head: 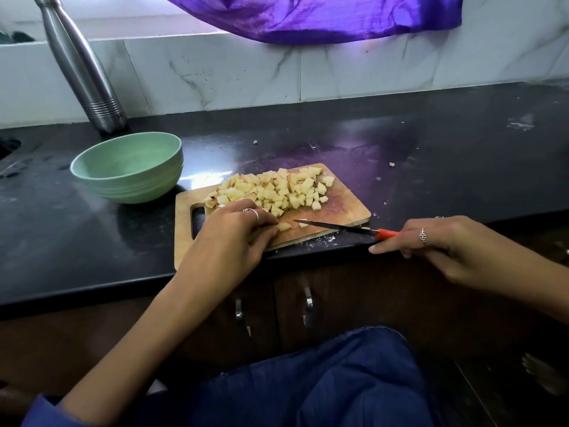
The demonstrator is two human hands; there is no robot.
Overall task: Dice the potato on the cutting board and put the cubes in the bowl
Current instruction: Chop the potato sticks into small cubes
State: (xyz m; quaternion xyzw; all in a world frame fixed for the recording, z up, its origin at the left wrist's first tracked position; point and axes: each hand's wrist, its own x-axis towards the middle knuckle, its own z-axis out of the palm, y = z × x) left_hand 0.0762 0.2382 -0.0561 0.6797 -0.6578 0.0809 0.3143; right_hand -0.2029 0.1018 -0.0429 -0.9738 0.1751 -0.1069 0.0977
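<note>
Finishing the dicing, we see most potato cubes (271, 189) heaped on the cutting board (338, 211), the bowl (129, 180) beside it holding none; our left hand (237, 235) pinches one last potato piece (284, 226), our right hand (443, 245) grips the knife (338, 227) by its red handle; we should tuck the fingertips back, cut squarely, then sweep everything bowlward along the worktop (431, 155).

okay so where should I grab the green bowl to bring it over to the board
Grip the green bowl by its rim on the side nearest the cutting board, coming from above. It stands upright and open, so the fingers can hook over the thin edge.
</note>
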